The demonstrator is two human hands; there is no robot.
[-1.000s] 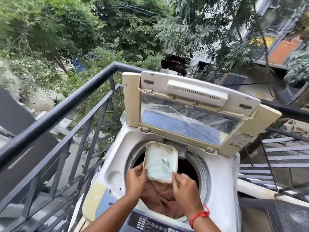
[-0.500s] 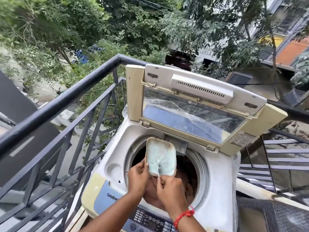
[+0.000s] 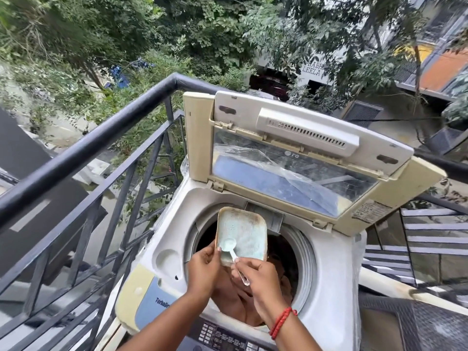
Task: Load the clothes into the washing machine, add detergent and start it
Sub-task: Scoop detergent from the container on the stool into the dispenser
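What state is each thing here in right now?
Washing machine lid: raised open.
Drum: open, brownish clothes inside.
Detergent container: tilted, powder inside, gripped by left hand.
Spoon: bowl in the container, pinched by right hand.

Soft daylight, perhaps slightly warped edges

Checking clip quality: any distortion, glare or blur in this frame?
Head view: wide-angle bend curves the railing; daylight is soft, without hard shadows; the lid window reflects pale glare; both hands, left hand and right hand, and the spoon stay sharp.
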